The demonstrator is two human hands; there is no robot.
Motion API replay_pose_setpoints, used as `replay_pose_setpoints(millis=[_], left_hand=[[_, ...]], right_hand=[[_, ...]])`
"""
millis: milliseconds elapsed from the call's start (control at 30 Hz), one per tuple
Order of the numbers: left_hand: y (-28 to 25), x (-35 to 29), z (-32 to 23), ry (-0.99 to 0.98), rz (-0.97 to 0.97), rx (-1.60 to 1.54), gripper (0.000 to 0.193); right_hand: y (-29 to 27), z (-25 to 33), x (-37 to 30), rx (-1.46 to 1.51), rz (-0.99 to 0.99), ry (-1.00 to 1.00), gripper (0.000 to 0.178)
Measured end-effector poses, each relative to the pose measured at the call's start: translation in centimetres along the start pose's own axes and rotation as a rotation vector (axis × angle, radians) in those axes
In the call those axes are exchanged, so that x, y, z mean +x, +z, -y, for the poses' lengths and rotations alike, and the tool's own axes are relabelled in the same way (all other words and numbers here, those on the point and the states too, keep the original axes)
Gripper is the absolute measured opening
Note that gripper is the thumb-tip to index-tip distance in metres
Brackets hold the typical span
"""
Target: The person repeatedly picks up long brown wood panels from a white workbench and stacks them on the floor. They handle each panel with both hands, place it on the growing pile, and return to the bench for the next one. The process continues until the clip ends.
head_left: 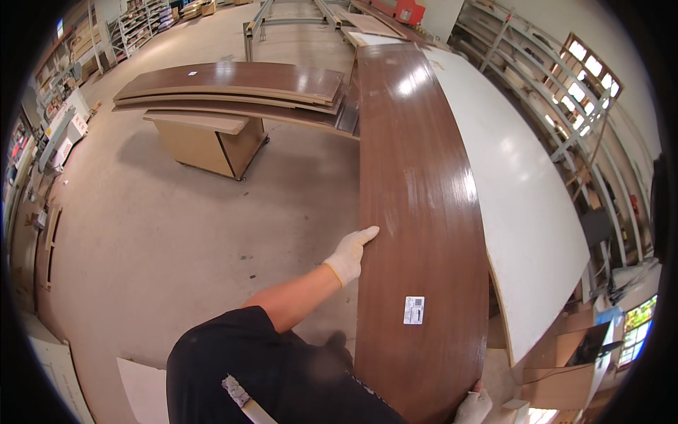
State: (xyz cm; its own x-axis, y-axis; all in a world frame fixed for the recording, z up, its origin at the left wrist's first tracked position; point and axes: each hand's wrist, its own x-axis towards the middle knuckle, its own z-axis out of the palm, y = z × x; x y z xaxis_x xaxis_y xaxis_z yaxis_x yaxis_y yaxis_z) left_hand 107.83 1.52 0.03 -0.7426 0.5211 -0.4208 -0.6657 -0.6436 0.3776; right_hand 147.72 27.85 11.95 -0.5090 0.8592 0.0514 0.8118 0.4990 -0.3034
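Note:
A long brown wood-grain panel (417, 233) with a glossy face stretches away from me, a white label (414, 310) stuck on its near part. My left hand (351, 256), in a white knit glove, is closed on the panel's left edge, thumb on top and the other fingers hidden at the edge. At the near right edge, low in the view, my right hand (473, 408) grips the panel; it wears a pale glove, and a bare fingertip shows. Under and to the right of the brown panel lies a large white board (519, 184).
A stack of brown panels (233, 81) lies at the far left over a wheeled wooden cabinet (205, 141). Metal racks (508, 49) line the right wall. A metal frame (289, 21) and red machine part (408, 12) are at the back. Cardboard boxes (565, 353) stand at right.

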Motion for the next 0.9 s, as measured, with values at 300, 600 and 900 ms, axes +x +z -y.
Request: replay_pose_setpoints(millis=[300, 600, 900], left_hand=[[-3.6, -17.8, -16.8, 0.262, 0.126, -0.044, 0.059], [-27.1, -35.8, -36.9, 0.507, -0.366, -0.221, 0.052], [-46.0, -40.5, -56.5, 0.649, -0.63, -0.3, 0.05]], right_hand=[[-11.3, 17.5, -12.1, -0.057, -0.113, -0.219, 0.047], [1.9, 44.2, -21.3, 0.019, 0.206, -0.775, 0.064], [17.0, 76.2, -33.3, -0.082, 0.38, -0.999, 0.063]])
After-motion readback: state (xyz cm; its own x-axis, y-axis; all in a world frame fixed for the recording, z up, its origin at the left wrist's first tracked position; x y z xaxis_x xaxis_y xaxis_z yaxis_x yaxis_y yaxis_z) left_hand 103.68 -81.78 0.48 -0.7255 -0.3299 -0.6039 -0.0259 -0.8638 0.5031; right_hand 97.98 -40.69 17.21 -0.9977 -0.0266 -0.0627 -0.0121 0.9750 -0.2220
